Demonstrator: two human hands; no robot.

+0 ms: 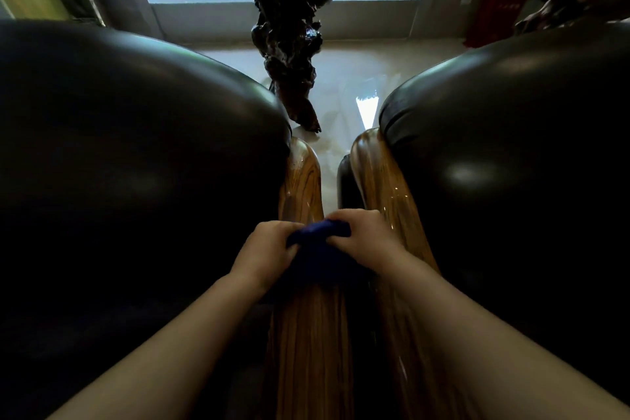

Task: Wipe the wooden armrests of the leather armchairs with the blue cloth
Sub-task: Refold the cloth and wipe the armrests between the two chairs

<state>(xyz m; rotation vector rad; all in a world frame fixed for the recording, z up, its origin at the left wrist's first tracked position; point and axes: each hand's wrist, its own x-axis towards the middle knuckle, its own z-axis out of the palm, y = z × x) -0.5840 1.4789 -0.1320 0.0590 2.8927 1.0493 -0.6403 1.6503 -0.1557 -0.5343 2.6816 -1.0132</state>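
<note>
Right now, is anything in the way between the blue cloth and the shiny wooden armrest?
No. Both hands, left hand and right hand, grip the bunched blue cloth over the left chair's glossy wooden armrest.

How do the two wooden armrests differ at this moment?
The left armrest has the blue cloth on it, held by both the left hand and the right hand; the right armrest is bare. Its far end curls more visibly. Both are glossy, grained wood.

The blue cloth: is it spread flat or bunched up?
Bunched up. The blue cloth is a crumpled wad gripped between the left hand and right hand, above the wooden armrests.
</note>
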